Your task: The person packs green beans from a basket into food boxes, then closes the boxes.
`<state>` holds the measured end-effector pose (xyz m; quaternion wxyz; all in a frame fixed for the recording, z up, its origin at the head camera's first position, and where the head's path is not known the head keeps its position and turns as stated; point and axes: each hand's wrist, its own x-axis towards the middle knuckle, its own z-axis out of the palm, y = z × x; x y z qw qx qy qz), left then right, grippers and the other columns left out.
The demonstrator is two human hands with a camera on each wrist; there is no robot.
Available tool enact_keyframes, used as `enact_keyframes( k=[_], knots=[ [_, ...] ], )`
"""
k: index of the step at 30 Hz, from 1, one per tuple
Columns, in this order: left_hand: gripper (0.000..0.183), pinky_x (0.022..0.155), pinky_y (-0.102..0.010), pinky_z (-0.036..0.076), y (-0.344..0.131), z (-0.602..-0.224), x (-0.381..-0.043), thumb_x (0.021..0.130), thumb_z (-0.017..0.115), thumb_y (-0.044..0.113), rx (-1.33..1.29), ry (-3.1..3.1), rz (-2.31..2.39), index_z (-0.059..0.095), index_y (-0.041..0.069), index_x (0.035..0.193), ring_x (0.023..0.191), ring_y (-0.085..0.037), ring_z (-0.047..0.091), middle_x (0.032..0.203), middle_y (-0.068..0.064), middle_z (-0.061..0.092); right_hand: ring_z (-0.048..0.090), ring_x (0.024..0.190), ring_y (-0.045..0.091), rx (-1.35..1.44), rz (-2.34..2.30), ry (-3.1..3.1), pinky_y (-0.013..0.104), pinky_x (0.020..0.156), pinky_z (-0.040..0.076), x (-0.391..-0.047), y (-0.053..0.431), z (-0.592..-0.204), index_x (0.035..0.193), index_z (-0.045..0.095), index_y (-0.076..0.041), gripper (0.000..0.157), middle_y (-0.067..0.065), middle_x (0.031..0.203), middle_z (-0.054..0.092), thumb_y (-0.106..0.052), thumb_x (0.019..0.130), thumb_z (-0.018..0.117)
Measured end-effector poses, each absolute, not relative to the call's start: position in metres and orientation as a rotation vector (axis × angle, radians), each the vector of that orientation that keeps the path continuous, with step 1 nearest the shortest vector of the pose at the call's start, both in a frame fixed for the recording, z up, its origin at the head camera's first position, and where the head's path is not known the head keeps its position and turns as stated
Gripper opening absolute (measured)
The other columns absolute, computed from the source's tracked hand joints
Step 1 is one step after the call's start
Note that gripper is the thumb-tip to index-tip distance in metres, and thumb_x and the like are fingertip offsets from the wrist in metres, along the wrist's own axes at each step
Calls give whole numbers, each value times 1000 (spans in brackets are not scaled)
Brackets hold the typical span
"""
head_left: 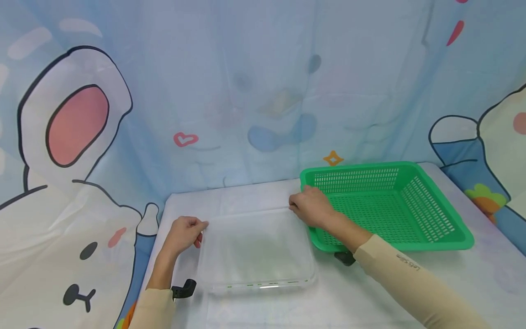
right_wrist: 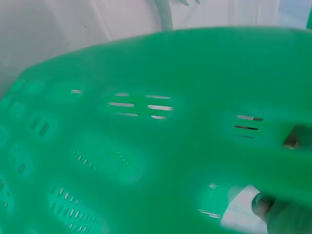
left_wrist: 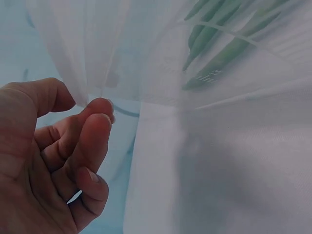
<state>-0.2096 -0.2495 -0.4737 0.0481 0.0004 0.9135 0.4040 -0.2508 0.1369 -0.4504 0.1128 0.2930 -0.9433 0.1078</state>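
Note:
A shallow white tray point(head_left: 256, 249) stands in front of me with a sheet of clear plastic film point(left_wrist: 100, 53) stretched over it. My left hand point(head_left: 186, 234) pinches the film's far left corner between thumb and fingers, drawing it into folds in the left wrist view. At the far right corner, my right hand point(head_left: 313, 206) has its fingers curled at the film's edge, beside the green basket's rim. Long green pods point(left_wrist: 224, 44) show through the film. The basket wall hides most of the right hand in the right wrist view.
A green slotted plastic basket point(head_left: 441, 201) stands close to the tray's right side, and my right forearm crosses over its near left part. A white cloth point(head_left: 263, 315) covers the table. Behind and at both sides hangs a printed cartoon curtain point(head_left: 230, 82).

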Motion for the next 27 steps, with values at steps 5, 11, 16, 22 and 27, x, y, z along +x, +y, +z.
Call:
enact_keyframes(
  k=[5, 11, 16, 22, 27],
  knots=[
    [38, 55, -34, 39, -249, -470, -209, 94, 59, 35, 40, 2777, 1188, 65, 9, 68, 57, -34, 63, 56, -7, 60, 38, 61, 17, 872, 199, -2761, 31, 58, 31, -250, 136, -450, 71, 63, -19, 18, -8, 60, 55, -19, 89, 68],
    [38, 54, -34, 40, -249, -466, -209, 94, 59, 35, 49, 2766, 1188, 65, 9, 68, 57, -33, 63, 57, -7, 60, 37, 61, 17, 865, 192, -2761, 31, 59, 29, -249, 136, -450, 70, 63, -19, 20, -8, 59, 53, -19, 89, 67],
    [37, 53, -35, 40, -249, -463, -209, 94, 59, 35, 62, 2764, 1200, 65, 9, 68, 55, -32, 62, 57, -8, 59, 37, 61, 17, 858, 197, -2769, 31, 60, 28, -249, 136, -449, 71, 63, -19, 19, -7, 59, 53, -19, 90, 67],
    [36, 53, -34, 42, -250, -462, -208, 94, 59, 33, 51, 2733, 1227, 65, 8, 69, 57, -35, 62, 57, -9, 59, 36, 61, 17, 865, 228, -2768, 32, 61, 27, -248, 136, -446, 70, 62, -19, 21, -8, 58, 50, -18, 90, 66],
    [36, 53, -34, 44, -251, -464, -207, 94, 60, 33, 29, 2720, 1248, 65, 7, 70, 57, -34, 62, 58, -9, 59, 36, 62, 17, 873, 254, -2770, 33, 62, 28, -247, 135, -444, 70, 63, -18, 20, -8, 58, 50, -17, 89, 67]
  ],
)
